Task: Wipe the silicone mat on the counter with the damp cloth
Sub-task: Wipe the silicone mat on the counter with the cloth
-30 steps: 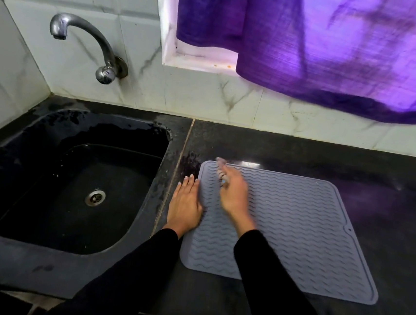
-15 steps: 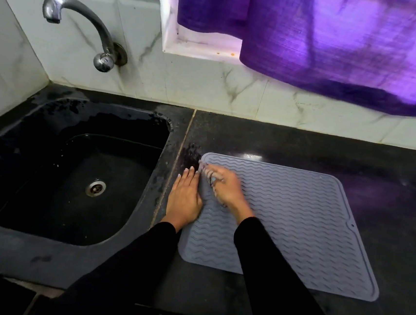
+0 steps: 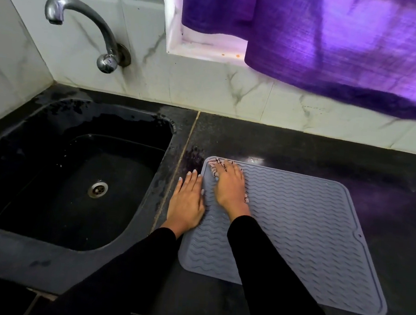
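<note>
nearest the camera, 2 black sleeves [image 3: 274, 278] reach out over the dark bench [image 3: 353, 171]. the grey silicone mat [image 3: 309, 233] lies flat on the bench, just right of the sink [image 3: 55, 175]. the left hand [image 3: 187, 201] rests flat, fingers straight, across the mat's left edge. the right hand [image 3: 229, 185] presses a pale patterned cloth [image 3: 215, 164] onto the mat's far left corner, fingers spread over it. farther back, a metal tap [image 3: 87, 26] juts from the tiled wall, and a purple curtain [image 3: 340, 38] hangs at the window.
</note>
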`<state>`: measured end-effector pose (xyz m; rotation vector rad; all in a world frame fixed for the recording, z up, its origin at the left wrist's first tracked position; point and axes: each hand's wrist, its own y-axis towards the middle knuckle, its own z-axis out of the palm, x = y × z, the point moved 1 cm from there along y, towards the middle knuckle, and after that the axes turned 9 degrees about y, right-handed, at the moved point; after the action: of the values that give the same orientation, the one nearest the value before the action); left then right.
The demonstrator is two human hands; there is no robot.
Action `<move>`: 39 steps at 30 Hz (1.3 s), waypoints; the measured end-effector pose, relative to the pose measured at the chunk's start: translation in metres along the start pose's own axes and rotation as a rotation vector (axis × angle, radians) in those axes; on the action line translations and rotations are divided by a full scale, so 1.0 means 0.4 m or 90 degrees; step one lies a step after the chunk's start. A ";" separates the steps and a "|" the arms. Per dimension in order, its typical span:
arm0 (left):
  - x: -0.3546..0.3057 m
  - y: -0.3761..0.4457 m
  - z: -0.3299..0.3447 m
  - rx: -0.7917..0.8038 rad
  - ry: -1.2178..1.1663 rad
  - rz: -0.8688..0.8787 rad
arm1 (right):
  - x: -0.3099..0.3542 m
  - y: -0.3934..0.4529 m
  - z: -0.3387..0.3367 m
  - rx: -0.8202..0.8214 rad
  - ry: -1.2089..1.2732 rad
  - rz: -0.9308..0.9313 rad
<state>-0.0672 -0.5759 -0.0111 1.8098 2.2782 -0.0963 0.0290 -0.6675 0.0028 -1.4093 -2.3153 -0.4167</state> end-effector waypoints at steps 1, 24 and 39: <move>0.000 0.001 0.002 0.000 0.001 0.000 | -0.007 0.008 0.001 0.005 0.006 -0.010; 0.005 0.002 0.012 -0.041 -0.012 -0.005 | -0.055 -0.215 -0.056 -0.015 -0.020 0.107; 0.023 0.009 -0.002 0.048 -0.022 0.019 | -0.104 -0.183 -0.206 -0.115 0.930 0.315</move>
<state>-0.0658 -0.5660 -0.0121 1.8621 2.2522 -0.2089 -0.0044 -0.7694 0.0516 -1.0383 -0.7518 -1.0368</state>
